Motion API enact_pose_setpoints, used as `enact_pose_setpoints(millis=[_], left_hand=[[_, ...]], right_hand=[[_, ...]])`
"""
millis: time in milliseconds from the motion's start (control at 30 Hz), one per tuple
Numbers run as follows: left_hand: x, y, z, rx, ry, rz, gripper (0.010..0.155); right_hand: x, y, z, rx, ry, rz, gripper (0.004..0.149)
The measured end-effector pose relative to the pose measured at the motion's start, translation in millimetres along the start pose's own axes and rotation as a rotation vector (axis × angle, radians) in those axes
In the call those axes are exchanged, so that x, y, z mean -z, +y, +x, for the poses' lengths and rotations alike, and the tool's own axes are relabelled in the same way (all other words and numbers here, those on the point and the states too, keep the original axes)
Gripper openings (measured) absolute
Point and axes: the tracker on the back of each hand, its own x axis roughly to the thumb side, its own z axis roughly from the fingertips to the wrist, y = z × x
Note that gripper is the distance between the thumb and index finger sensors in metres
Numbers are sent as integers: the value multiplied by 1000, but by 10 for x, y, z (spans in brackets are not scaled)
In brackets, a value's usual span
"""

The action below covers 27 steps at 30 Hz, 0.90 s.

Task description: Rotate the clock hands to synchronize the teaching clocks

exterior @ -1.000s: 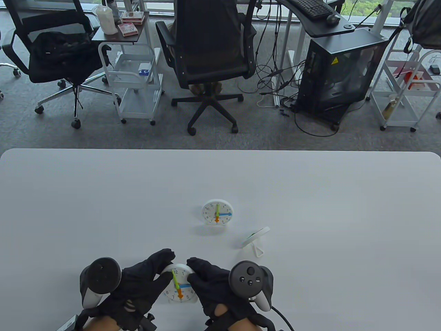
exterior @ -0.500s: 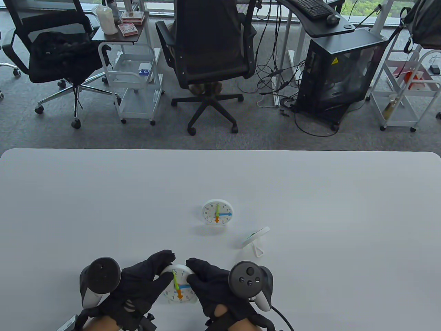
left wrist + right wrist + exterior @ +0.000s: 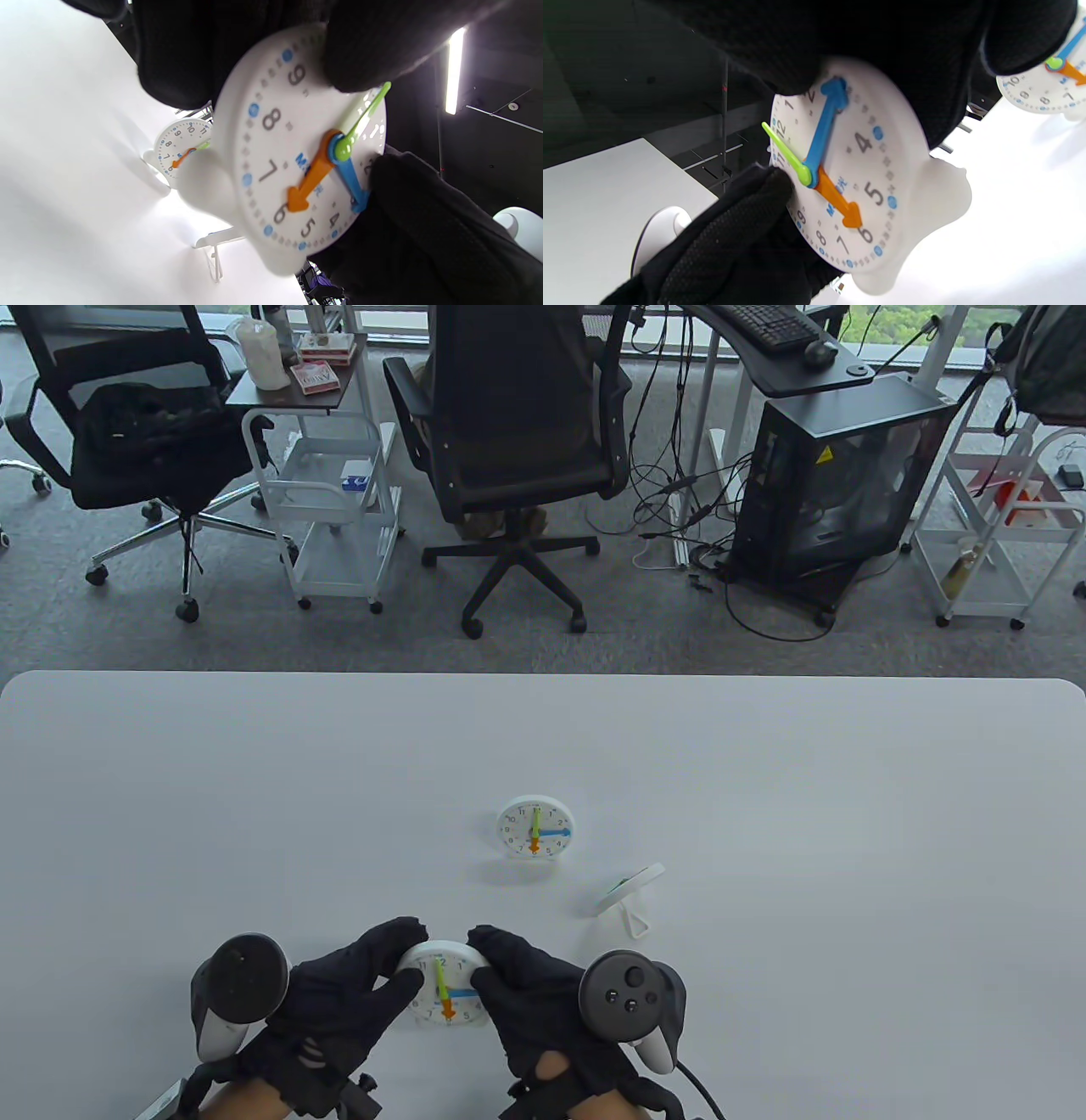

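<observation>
A white teaching clock (image 3: 445,991) sits near the table's front edge, held between both gloved hands. My left hand (image 3: 361,988) grips its left rim, a finger lying on the face by the 9 (image 3: 365,55). My right hand (image 3: 517,993) grips its right rim, over the blue hand's tip (image 3: 835,91). Its green hand (image 3: 440,974) points near 12, the orange hand (image 3: 447,1009) at 6, the blue hand near 3. A second clock (image 3: 535,829) stands mid-table showing green at 12, orange at 6, blue at 3. It also shows in the left wrist view (image 3: 180,146).
A third white clock (image 3: 629,892) lies tipped over on its stand, right of the held clock. The white table (image 3: 764,780) stretches wide around them. Office chairs, carts and a computer case stand on the floor beyond the far edge.
Both hands and the held clock have shifted slightly away from the front edge. The clock's green hand has turned from about 11 toward 12.
</observation>
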Motion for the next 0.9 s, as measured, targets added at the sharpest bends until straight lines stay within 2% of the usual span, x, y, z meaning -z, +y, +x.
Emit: enact_pose_setpoints(millis=[100, 333, 433, 667, 900], left_hand=[[8, -10, 4, 15, 1, -19, 55], [25, -19, -33, 47, 21, -27, 50], [36, 1, -89, 52, 40, -7, 49], [55, 55, -258, 48, 102, 57, 49], [137, 83, -544, 35, 219, 130, 49]], right_hand=[[3, -30, -6, -13, -18, -23, 51], [35, -39, -91, -84, 34, 24, 56], [37, -104, -133, -99, 58, -26, 60], [22, -296, -177, -81, 77, -151, 61], [-51, -595, -181, -6, 67, -339, 61]])
